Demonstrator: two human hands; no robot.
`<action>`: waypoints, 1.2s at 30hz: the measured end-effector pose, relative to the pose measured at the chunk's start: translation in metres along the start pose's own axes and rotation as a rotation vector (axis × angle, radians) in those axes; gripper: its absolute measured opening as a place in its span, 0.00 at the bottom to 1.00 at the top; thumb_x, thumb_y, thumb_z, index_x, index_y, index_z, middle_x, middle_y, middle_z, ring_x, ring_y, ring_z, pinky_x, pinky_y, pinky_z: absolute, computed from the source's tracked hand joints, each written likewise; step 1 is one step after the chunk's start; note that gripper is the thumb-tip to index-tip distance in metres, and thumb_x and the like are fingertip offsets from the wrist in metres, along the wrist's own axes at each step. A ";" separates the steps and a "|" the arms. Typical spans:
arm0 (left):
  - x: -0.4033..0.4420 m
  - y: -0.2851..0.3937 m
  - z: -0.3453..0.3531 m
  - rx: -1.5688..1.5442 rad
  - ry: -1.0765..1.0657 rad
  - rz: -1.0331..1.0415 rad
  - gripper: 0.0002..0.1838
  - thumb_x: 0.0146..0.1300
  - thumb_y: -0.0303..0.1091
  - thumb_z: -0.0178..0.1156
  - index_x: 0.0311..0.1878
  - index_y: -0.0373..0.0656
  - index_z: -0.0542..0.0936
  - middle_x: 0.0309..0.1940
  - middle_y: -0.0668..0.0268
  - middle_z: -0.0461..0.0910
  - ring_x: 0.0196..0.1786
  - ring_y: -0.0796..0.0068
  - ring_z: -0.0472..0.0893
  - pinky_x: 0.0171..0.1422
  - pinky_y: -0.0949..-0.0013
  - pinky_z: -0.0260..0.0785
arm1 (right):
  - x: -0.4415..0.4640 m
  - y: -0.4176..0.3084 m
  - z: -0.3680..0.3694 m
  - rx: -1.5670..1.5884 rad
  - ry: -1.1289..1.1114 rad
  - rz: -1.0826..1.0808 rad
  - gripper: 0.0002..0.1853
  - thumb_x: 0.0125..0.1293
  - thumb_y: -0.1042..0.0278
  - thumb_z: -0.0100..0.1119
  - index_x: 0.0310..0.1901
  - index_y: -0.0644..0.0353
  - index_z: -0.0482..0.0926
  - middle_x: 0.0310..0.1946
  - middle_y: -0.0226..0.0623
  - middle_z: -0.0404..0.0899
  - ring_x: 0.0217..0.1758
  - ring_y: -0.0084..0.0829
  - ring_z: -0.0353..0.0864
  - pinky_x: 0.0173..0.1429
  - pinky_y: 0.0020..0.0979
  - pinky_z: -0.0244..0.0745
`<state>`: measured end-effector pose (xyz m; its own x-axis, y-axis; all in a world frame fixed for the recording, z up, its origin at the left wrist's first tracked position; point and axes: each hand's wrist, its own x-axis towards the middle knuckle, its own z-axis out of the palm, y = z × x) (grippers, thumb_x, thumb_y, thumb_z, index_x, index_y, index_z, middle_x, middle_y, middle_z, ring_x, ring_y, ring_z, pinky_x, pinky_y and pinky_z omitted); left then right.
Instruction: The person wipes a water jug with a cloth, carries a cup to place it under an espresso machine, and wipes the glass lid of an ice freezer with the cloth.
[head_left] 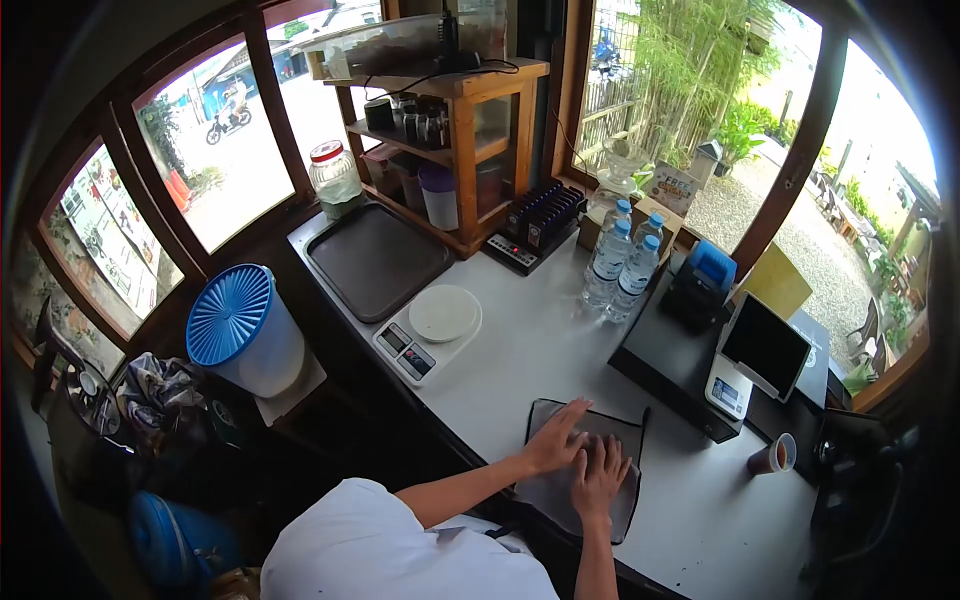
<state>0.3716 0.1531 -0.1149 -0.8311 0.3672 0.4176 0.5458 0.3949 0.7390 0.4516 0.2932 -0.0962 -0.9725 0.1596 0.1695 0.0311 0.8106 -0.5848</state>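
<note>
On the counter, the grey cloth is pressed by left hand and right hand, both open, nothing gripped; likely light, limp, best pinched at hem.

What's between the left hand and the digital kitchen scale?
Nearest the left hand, the edge of the dark gray cloth it rests on; then bare countertop up to the digital kitchen scale. Shows in the head view.
</note>
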 end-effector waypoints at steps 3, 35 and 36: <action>-0.015 -0.025 -0.053 -0.133 0.199 -0.198 0.23 0.71 0.36 0.59 0.66 0.39 0.72 0.63 0.52 0.76 0.66 0.51 0.74 0.70 0.58 0.67 | 0.018 0.005 -0.009 -0.358 -0.082 -0.010 0.39 0.71 0.37 0.49 0.75 0.53 0.62 0.79 0.49 0.52 0.83 0.50 0.48 0.83 0.59 0.30; -0.060 -0.008 -0.054 0.469 -0.084 -0.277 0.42 0.73 0.66 0.42 0.80 0.49 0.55 0.81 0.47 0.47 0.82 0.39 0.47 0.78 0.27 0.35 | 0.004 -0.062 0.039 0.289 0.093 -0.357 0.11 0.69 0.80 0.57 0.51 0.65 0.81 0.54 0.46 0.77 0.59 0.39 0.79 0.60 0.33 0.76; -0.052 -0.031 -0.059 0.531 -0.127 -0.239 0.42 0.73 0.66 0.40 0.80 0.48 0.56 0.80 0.45 0.48 0.82 0.40 0.48 0.79 0.29 0.34 | -0.003 -0.054 0.034 0.349 0.088 -0.328 0.10 0.68 0.80 0.58 0.49 0.66 0.81 0.52 0.46 0.79 0.56 0.40 0.80 0.58 0.35 0.77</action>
<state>0.3914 0.0715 -0.1284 -0.9363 0.3008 0.1816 0.3505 0.8343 0.4256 0.4456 0.2299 -0.0918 -0.8945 -0.0133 0.4469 -0.3674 0.5915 -0.7177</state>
